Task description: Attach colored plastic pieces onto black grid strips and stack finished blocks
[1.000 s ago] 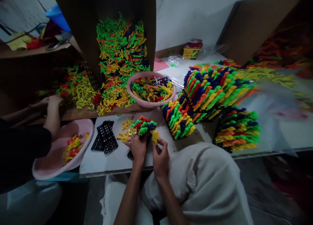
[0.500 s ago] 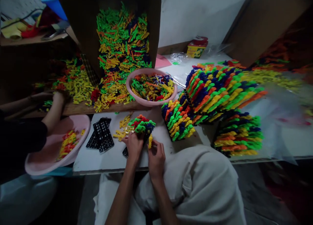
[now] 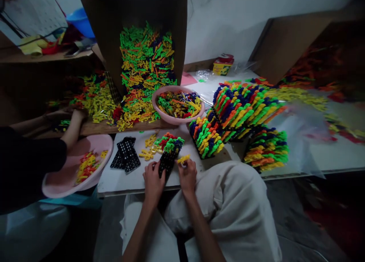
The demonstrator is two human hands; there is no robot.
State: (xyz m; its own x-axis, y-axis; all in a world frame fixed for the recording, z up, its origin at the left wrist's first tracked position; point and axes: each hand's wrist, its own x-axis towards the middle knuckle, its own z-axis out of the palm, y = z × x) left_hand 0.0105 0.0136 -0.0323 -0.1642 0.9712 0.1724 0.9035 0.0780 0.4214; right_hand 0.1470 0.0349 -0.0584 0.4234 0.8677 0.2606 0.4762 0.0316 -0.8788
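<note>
My left hand (image 3: 154,179) is closed on the near left edge of a black perforated tray (image 3: 167,162), which is tilted with its far end higher. Green, red and dark blue plastic pieces (image 3: 170,143) stand crowded at that far end, while the near part shows bare holes. Just right of the tray, my right hand (image 3: 188,176) pinches a small yellow plastic piece (image 3: 183,159), apart from the tray. Loose yellow pieces (image 3: 146,154) lie on the table beyond my left hand. Two more black perforated trays (image 3: 128,155) lie crossed to the left.
Filled trays of coloured pieces (image 3: 207,138) stand at the right. A pink basin (image 3: 159,115) of mixed pieces sits behind the tray, before a heap spilling from a cardboard box (image 3: 179,38). At left, a co-worker's arm (image 3: 74,127) reaches over another pink basin (image 3: 97,178).
The tray now shows its bare near part, with my left hand lower along its edge. My right hand has drawn slightly away, and its yellow piece has turned from upright to nearly level.
</note>
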